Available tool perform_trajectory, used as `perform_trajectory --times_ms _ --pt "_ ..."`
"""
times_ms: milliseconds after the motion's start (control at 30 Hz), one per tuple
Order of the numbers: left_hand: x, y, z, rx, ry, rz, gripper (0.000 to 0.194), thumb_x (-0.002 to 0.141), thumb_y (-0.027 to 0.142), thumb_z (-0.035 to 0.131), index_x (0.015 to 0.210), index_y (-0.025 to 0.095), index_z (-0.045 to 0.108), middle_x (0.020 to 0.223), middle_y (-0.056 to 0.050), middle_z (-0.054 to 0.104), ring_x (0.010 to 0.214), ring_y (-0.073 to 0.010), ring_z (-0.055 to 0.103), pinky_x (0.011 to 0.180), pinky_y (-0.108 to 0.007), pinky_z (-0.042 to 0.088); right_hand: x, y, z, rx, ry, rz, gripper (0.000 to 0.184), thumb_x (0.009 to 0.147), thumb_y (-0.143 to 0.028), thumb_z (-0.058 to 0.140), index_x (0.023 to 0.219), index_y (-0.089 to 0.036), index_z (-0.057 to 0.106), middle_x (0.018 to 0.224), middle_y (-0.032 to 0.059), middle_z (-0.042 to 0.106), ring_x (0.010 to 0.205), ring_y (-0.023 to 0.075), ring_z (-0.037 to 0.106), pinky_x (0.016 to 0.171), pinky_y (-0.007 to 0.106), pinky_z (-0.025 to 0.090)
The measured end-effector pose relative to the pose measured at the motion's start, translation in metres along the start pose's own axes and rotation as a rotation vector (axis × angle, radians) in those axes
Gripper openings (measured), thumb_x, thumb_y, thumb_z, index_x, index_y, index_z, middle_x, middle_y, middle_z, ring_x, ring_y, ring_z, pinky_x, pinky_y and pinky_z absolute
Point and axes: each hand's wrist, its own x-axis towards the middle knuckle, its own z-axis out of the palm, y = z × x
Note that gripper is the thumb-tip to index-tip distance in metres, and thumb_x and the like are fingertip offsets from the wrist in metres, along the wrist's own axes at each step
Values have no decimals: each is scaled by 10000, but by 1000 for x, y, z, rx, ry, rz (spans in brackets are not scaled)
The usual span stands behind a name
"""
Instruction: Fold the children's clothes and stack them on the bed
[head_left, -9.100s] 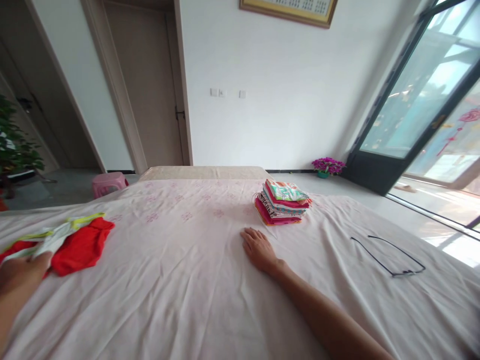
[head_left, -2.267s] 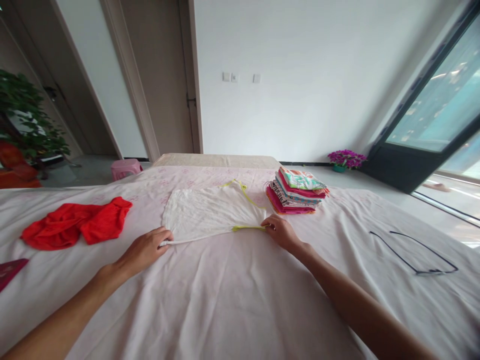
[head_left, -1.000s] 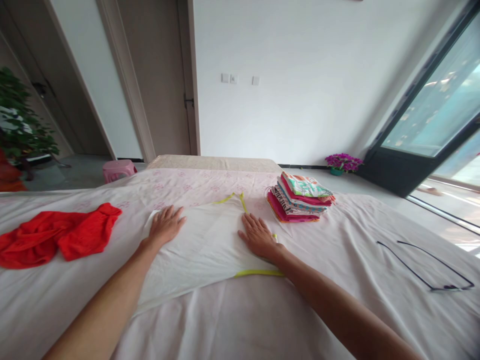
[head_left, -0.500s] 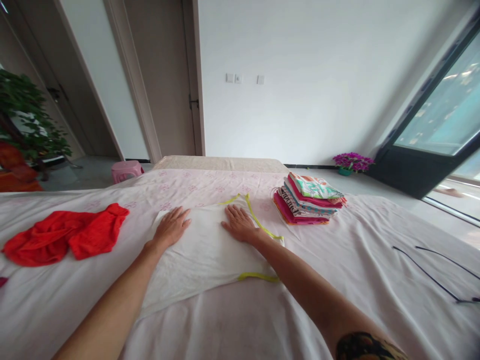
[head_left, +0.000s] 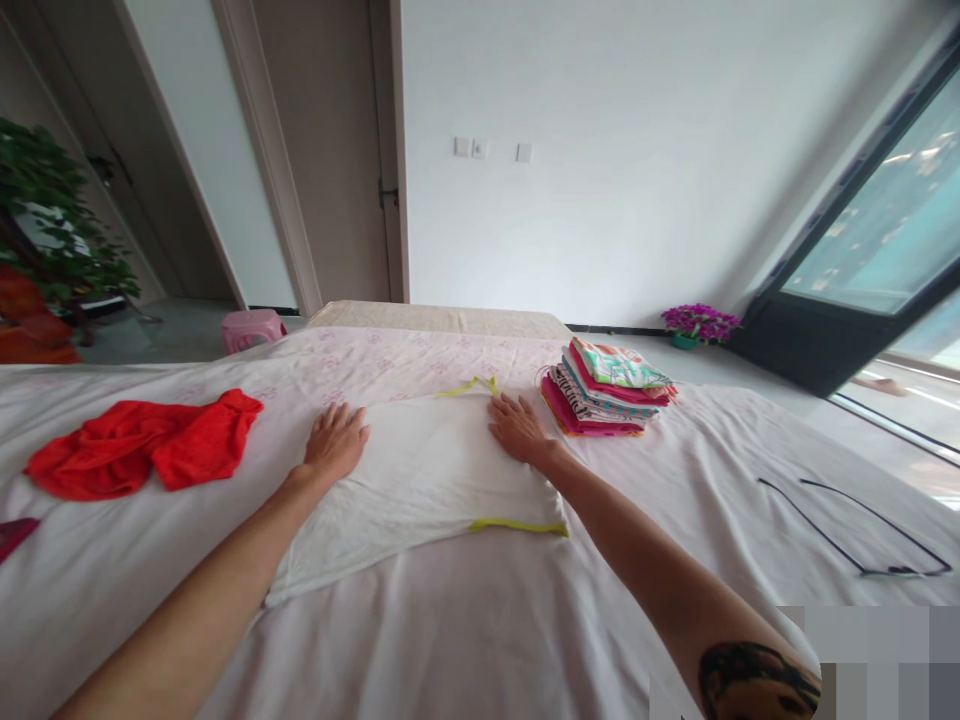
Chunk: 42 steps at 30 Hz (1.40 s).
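A white tank top with yellow-green trim lies spread on the pale bedsheet. My left hand rests flat on its left end, fingers stretched out. My right hand lies flat at its right end, over the trimmed edge, fingers apart. Part of the trim is hidden under the right hand and forearm. Just beyond the right hand stands a stack of folded clothes, with a white, green and orange printed piece on top. A crumpled red garment lies to the left, apart from my left hand.
Eyeglasses lie on the sheet at the right. A dark pink item shows at the left edge. Beyond the bed are a pink stool, a purple flower pot and a leafy plant.
The white tank top came from beside the red garment at the left and was spread out in the middle. Just now my right hand has slid right across it; my left hand stays flat.
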Motion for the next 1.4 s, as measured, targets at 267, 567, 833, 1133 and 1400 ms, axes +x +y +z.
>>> perform_trajectory --times_ms 267,567,833,1133,1400 --pt "-46 20 -13 -203 -48 192 608 968 501 354 1492 197 404 1572 -129 361 1476 -296 261 1174 -473 240 -57 -58 -10 182 -47 -160 648 1024 -523 222 1571 -176 213 1626 94 206 1501 233 157 1207 441 140" --pt "-85 -21 -11 -128 -10 258 583 966 477 351 1479 212 429 1565 -128 372 1451 -273 318 1171 -455 246 -101 -1 -6 123 -46 -41 588 1038 -477 240 1557 -201 266 1612 84 254 1495 231 184 1207 483 118" --pt "-130 -49 -55 -406 -13 350 428 952 468 422 1286 249 577 1362 -68 582 1285 -207 511 1097 -340 393 -149 37 -21 322 182 -108 411 932 -253 446 1303 -228 621 1370 77 599 1293 220 517 1104 420 384" --pt "-191 -46 -94 -461 -102 510 219 830 291 583 1035 297 659 1048 -32 675 1011 -217 630 870 -297 509 -178 27 -41 411 25 -321 370 881 -209 483 1147 -316 718 1246 31 683 1231 217 577 1078 450 415" --pt "-188 -61 -73 -483 16 457 202 888 275 493 976 280 674 1099 -26 700 1138 -208 606 1033 -333 454 -169 20 -34 522 155 -229 319 977 -344 408 1107 -223 673 1124 90 703 1080 217 627 999 377 453"
